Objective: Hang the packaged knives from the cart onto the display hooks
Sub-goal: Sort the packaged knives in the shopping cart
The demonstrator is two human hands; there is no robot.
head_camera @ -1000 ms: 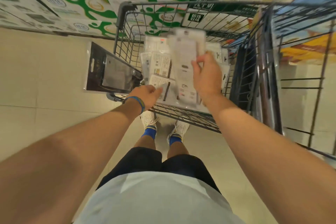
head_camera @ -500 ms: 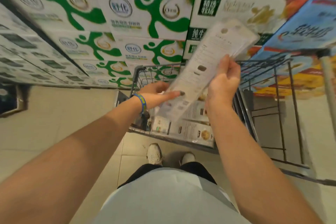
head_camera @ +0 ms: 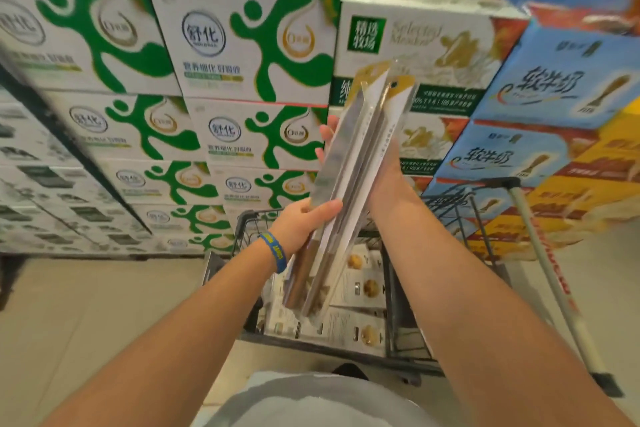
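Two or three long packaged knives (head_camera: 349,163) stand on edge in a bundle above the cart, their gold card tops up and their wooden handles down. My left hand (head_camera: 304,224), with a blue wristband, grips the bundle low on its left side. My right hand (head_camera: 384,170) holds it from the right and behind, fingertips showing past the left edge. More packaged knives (head_camera: 360,308) lie flat in the wire cart (head_camera: 249,229) below my hands. No display hooks are in view.
Stacked milk cartons fill the wall ahead: green and white ones (head_camera: 242,45) on the left, blue ones (head_camera: 561,80) on the right. A pale pole with red marks (head_camera: 550,274) slants down at the cart's right. Beige floor tiles (head_camera: 86,315) lie to the left.
Both hands have lifted the packages out of the cart and up. The bundle has turned from flat-faced to edge-on, and my view has tilted up towards the cartons.
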